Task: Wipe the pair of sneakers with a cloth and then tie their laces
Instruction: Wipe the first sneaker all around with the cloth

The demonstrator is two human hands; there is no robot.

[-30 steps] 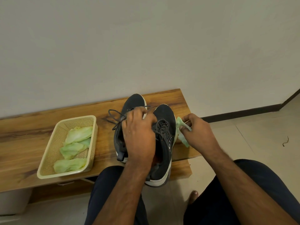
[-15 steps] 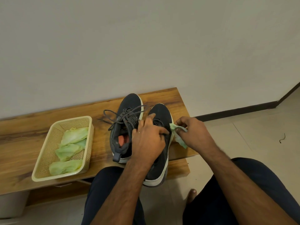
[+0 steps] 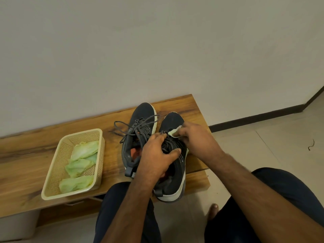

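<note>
The right shoe (image 3: 172, 155), dark with a white sole, lies on the wooden bench (image 3: 35, 151) with its toe toward the wall and its heel over the bench's near edge. The right hand (image 3: 196, 139) presses a small pale green cloth (image 3: 174, 132) against the top of that shoe just behind the toe, its fingers curled round the cloth. The left hand (image 3: 156, 156) grips the same shoe over its laces and tongue, fingers bent across the top and thumb spread toward the shoe's outer side. Touching this shoe on its left stands the other shoe (image 3: 138, 135), its laces (image 3: 122, 127) loose and trailing onto the bench. Farther left of the shoes, well apart, sits a cream plastic basket (image 3: 52, 174) holding several folded green cloths (image 3: 82, 160).
</note>
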